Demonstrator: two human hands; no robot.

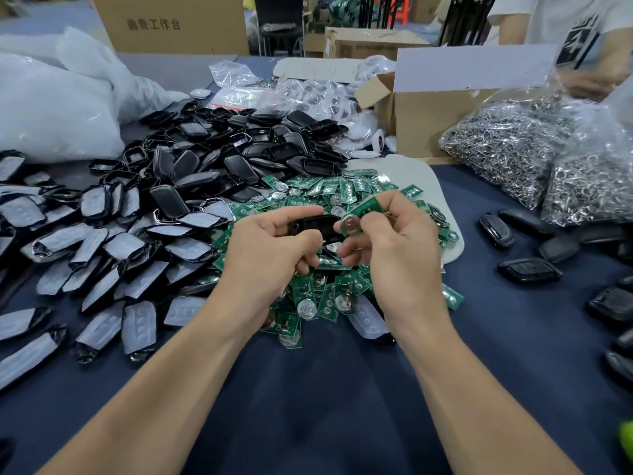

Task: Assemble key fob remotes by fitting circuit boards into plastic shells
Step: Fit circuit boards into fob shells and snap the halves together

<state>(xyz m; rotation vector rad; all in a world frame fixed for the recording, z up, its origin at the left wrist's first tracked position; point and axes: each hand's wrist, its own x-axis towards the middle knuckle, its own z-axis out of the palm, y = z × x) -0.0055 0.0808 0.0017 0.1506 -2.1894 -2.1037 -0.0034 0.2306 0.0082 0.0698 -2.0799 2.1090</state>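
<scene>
Left hand (270, 248) curls its fingers round a glossy black plastic shell half (313, 223) and grips it just above the table. The right hand (394, 241), close beside it, pinches a small green circuit board with a round silver coin cell (354, 219) between thumb and fingers at the shell's right end; whether board and shell touch cannot be told. On the dark blue tablecloth (342, 389), a spread of black shell halves under grey-white film (102, 252) fills the far left. A heap of bare black plastic shells (239, 156) lies behind it. A pile of loose green circuit boards (308, 296) lies under the hands, partly on a white foam sheet (414, 176). Farther right are an open brown cardboard box (428, 111), clear bags of silver metal key rings (513, 149), and closed black key fobs (529, 269) scattered near the edge.
</scene>
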